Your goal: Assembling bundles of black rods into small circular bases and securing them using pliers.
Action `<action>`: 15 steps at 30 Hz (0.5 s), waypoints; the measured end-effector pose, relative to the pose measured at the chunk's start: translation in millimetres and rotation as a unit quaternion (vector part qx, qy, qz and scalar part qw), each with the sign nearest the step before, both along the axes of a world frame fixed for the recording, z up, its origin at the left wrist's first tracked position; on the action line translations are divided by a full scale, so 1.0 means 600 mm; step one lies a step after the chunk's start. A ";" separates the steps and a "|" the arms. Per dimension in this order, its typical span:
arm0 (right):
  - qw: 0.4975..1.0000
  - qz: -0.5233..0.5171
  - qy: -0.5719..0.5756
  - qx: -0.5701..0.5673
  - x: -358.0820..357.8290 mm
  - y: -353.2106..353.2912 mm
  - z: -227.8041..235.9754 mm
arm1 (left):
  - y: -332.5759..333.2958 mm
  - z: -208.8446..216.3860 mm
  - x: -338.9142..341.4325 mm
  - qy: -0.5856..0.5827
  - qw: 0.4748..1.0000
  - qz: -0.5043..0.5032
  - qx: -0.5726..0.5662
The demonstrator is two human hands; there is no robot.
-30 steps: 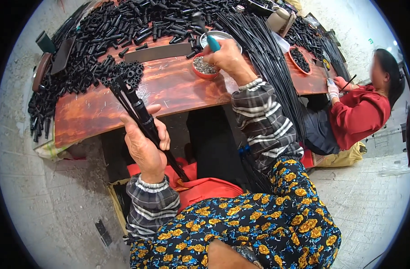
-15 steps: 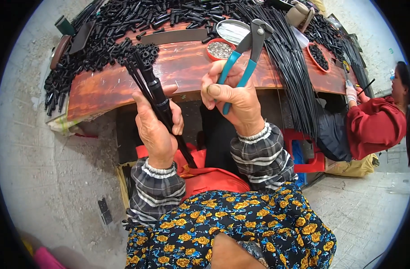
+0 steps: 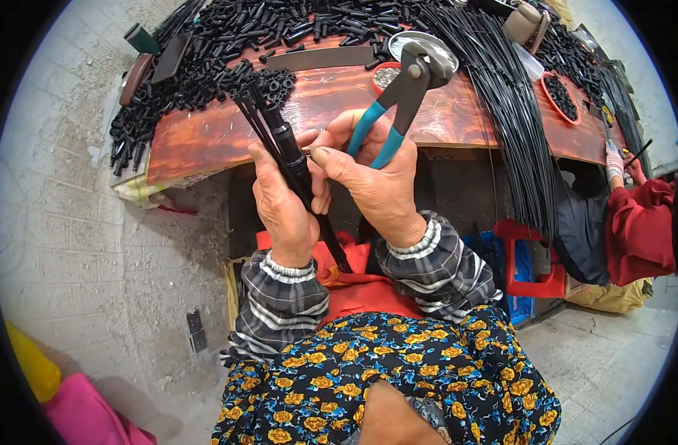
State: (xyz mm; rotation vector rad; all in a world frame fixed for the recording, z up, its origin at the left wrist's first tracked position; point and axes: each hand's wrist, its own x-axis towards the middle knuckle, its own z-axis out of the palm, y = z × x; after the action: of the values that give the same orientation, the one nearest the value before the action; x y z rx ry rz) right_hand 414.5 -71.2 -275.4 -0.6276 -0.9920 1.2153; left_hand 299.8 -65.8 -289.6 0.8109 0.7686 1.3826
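Observation:
My left hand (image 3: 283,215) is closed round an umbrella frame (image 3: 287,144), a slim bundle of black rods with a ringed black tubular fitting. The frame slants upright, its lower end towards my lap. In my right hand (image 3: 383,185) is a pair of pliers (image 3: 404,104) with teal handles and dark jaws pointing up, away from the frame. The right thumb and forefinger pinch together right beside the fitting, close to my left fingertips. Whatever lies in that pinch is too small or hidden to make out.
Black tubular parts (image 3: 227,37) heap along the table (image 3: 205,141). A dark flat strip (image 3: 320,58), a red-rimmed dish of small silvery pieces (image 3: 385,76) and long black rods (image 3: 509,126) lie ahead. At right are an orange bowl (image 3: 561,99), red stool (image 3: 535,285) and co-worker's red sleeve (image 3: 639,222).
My right hand, carrying the pliers, has come left and down to the frame's fitting; before, it was apart from it. The whole view has shifted, showing more of the left floor.

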 end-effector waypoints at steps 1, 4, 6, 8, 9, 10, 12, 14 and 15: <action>1.000 0.002 0.003 0.000 -0.004 0.001 -0.002 | -0.001 0.000 0.001 0.003 1.000 0.002 0.000; 1.000 -0.025 -0.008 0.005 -0.013 0.003 -0.010 | -0.004 0.007 0.005 0.013 0.999 0.028 -0.013; 1.000 -0.019 -0.009 0.010 -0.014 0.004 -0.013 | -0.004 0.006 0.005 0.022 0.999 0.030 -0.006; 1.000 -0.021 -0.015 0.010 -0.013 0.003 -0.012 | -0.003 0.004 0.004 0.030 0.999 0.032 0.001; 1.000 -0.022 -0.020 0.009 -0.012 0.002 -0.012 | -0.002 0.003 0.003 0.023 0.999 0.027 -0.002; 1.000 -0.021 -0.020 0.010 -0.012 0.002 -0.011 | -0.002 0.003 0.003 0.017 1.000 0.022 -0.004; 1.000 -0.016 -0.003 -0.002 -0.011 0.001 -0.011 | -0.004 0.003 0.001 0.019 1.000 0.020 -0.004; 1.000 -0.001 0.013 -0.017 -0.007 0.004 -0.007 | -0.005 0.003 0.002 0.021 1.000 0.018 -0.003; 0.999 0.015 0.028 -0.031 -0.006 0.006 -0.006 | -0.006 0.002 0.003 0.018 1.000 0.022 -0.001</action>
State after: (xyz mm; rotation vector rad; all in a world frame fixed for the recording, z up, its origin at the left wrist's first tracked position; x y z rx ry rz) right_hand 410.9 -67.9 -278.8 -0.6253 -0.9219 1.2866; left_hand 301.4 -69.3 -288.3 0.8235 0.8195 1.4084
